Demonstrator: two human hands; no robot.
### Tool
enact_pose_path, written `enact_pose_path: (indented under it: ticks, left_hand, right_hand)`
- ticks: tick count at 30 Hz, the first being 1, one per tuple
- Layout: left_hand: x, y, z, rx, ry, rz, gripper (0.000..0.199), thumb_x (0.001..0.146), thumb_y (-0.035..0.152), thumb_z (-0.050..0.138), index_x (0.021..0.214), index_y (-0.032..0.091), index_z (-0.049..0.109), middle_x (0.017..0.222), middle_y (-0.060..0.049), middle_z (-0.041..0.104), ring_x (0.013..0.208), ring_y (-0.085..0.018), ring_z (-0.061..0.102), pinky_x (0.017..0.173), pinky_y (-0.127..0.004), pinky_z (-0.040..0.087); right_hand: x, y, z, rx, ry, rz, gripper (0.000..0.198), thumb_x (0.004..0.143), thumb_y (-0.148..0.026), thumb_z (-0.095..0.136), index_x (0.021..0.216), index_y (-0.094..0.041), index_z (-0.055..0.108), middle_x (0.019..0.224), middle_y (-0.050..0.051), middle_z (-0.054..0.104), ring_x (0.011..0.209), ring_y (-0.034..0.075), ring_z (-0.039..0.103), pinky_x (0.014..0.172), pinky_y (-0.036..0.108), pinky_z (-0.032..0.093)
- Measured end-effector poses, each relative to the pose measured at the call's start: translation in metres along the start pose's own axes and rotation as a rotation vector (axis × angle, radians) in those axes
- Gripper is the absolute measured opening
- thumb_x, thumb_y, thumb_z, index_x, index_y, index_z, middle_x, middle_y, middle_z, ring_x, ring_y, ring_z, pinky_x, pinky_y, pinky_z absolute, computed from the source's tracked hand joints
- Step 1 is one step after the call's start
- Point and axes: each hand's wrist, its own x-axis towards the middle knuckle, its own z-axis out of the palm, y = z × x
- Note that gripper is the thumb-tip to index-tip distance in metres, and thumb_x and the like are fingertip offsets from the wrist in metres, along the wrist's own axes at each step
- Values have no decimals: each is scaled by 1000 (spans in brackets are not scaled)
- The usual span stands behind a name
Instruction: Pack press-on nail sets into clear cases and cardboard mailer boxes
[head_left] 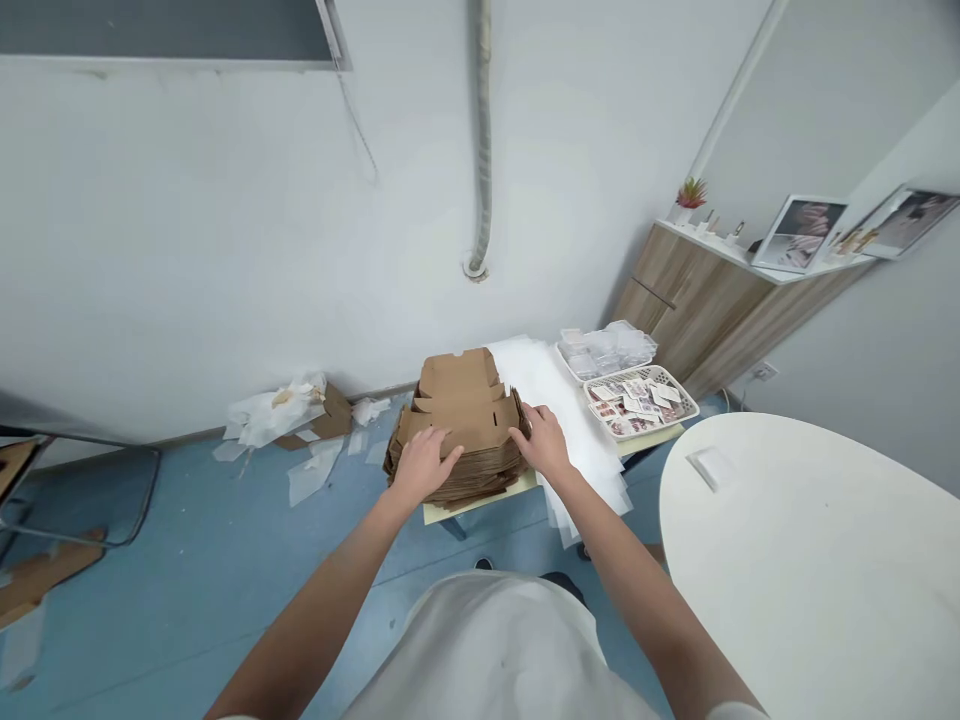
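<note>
A stack of flattened brown cardboard boxes [466, 472] lies on a small pale-yellow table [517, 488] in front of me. The top cardboard box [469, 420] is a flat blank with cut flaps and a slot, its far panel reaching toward the wall. My left hand [426, 463] rests on its near left part, thumb spread away from the fingers. At the right edge, my right hand [546, 442] grips the side flaps between thumb and fingers. White translucent sheets [559, 425] lie just right of the stack, partly under my right forearm.
Two white baskets, one with clear packets [607, 350] and one with printed cards [634, 400], stand right of the sheets. A round white table [810, 540] is at right, a wooden cabinet [697, 300] behind. Scrap wrapping [274, 412] litters the floor at left, near a metal-framed chair [142, 500].
</note>
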Motion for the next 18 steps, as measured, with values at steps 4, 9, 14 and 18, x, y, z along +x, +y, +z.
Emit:
enact_pose_path:
  ticks: [4,9,14,18]
  left_hand:
    - [-3,-16,1,-5,-57,7,56,80,55,31,115,16,49,115,-12,54,105,-27,49,83,-36,39]
    - [-2,-19,3,-70,-99,37,55,77,54,39,115,17,49,115,-11,54,105,-27,50,81,-35,40]
    - [3,-25,5,-110,-141,47,50,75,50,44,112,17,52,113,-11,56,101,-26,52,80,-33,40]
    - [6,-31,7,-147,-147,57,47,75,50,45,107,17,55,108,-11,59,99,-26,53,78,-33,41]
  right_hand:
    - [23,-22,1,-276,-93,38,30,78,-32,48,105,-20,51,99,10,54,94,23,49,78,33,34]
    - [39,-39,0,-420,-159,157,22,78,-17,45,100,-18,47,89,8,60,87,21,55,73,31,32]
    - [45,-41,1,-425,-226,262,25,73,-14,48,98,-17,47,89,9,62,84,21,58,65,28,33]
    - [49,-35,-1,-310,-272,256,19,69,-14,49,86,-19,53,83,7,63,79,20,58,60,25,33]
